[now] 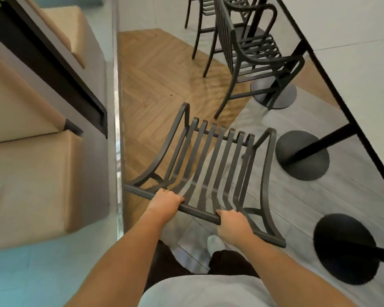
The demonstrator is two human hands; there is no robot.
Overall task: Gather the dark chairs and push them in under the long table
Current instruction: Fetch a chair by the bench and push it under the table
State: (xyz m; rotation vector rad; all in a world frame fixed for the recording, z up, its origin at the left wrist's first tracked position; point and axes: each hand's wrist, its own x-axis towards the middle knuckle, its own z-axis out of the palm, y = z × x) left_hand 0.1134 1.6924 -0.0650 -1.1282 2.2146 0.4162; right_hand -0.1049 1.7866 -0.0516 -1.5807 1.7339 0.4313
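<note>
The person's legs and one pale shoe (215, 243) are mostly hidden beneath the torso. Both arms reach forward and down. The left hand (164, 201) and right hand (234, 226) each have a closed grip, fingers curled over the top rail of the nearest dark chair (211, 165); its legs are largely hidden. Beyond, a second dark chair (253, 60) stands tucked against the long worktop (353, 63), which is cut off at right.

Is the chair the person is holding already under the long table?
No, the held chair stands out on the floor, apart from the long table.
</note>
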